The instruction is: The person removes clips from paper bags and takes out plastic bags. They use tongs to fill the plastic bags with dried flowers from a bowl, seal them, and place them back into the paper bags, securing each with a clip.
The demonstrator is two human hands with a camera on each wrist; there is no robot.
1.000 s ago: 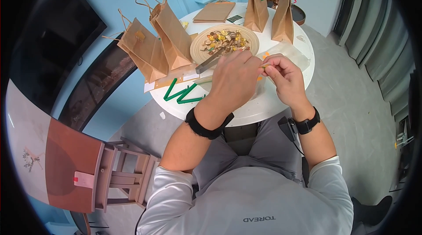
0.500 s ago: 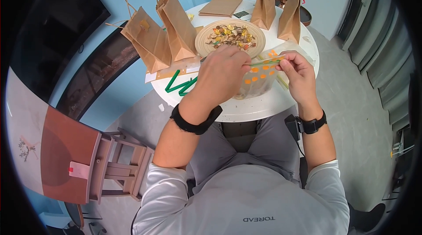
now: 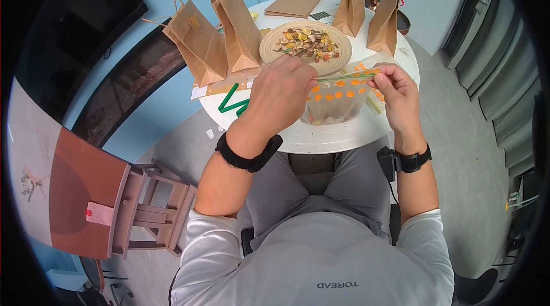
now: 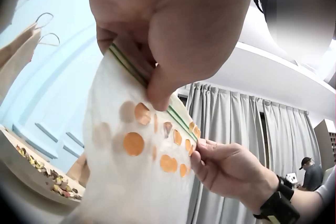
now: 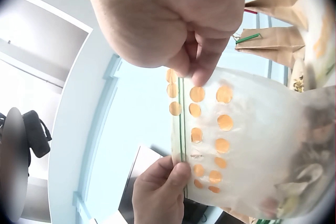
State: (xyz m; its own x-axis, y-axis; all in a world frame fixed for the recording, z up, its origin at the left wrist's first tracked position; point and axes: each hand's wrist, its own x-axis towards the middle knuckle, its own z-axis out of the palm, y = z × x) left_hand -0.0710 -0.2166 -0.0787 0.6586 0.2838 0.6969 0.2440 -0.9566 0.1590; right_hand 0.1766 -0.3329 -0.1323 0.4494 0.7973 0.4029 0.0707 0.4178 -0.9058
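Observation:
A translucent zip bag with orange dots and a green zip strip hangs between the two hands, above the table's near side. Mixed dried pieces show in its lower part in the right wrist view. My left hand pinches the left end of the zip edge between thumb and fingers. At the other end, my right hand pinches the same edge, its thumb on the near side. Behind the bag, a round woven plate carries more dried pieces.
Two brown paper bags stand at the left, two smaller ones at the back right. Folded brown paper lies at the back. Green strips lie beside my left wrist. The white table's rounded near edge faces the person's lap.
The hands were close together at the zip edge and have moved apart along it. The dotted bag now shows spread between them. The head view has shifted slightly.

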